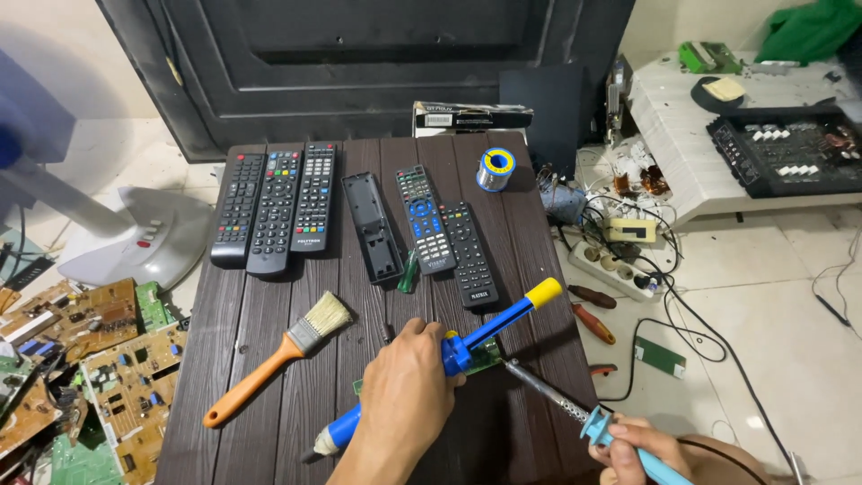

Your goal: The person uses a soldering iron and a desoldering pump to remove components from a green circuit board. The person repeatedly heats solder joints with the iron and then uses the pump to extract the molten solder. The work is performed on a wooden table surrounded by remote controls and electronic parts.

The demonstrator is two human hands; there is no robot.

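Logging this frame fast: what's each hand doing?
Left hand: closed around a blue solder sucker.
Right hand: closed on a soldering iron.

plastic, metal, wood-grain – surfaces as seen

desoldering pump (485, 334), held in left hand (404, 395): glossy blue plastic barrel w/ smooth yellow plastic knob. soldering iron (575, 415), held in right hand (642, 449): dull grey metal shaft, perforated nr the light-blue plastic handle. small circuit board (485, 357) under the pump: green, matt. table (269, 395): dark brown planks, grooved wood-grain texture, matt; real wood or plastic can't be told. brush (278, 355): smooth orange plastic handle, shiny metal ferrule, pale coarse bristles. remotes (274, 207): matt black plastic, rubbery-looking btns. solder spool (495, 169): bright metal wire on blue/yellow plastic reel. floor tiles (772, 332): pale, glossy, smooth.
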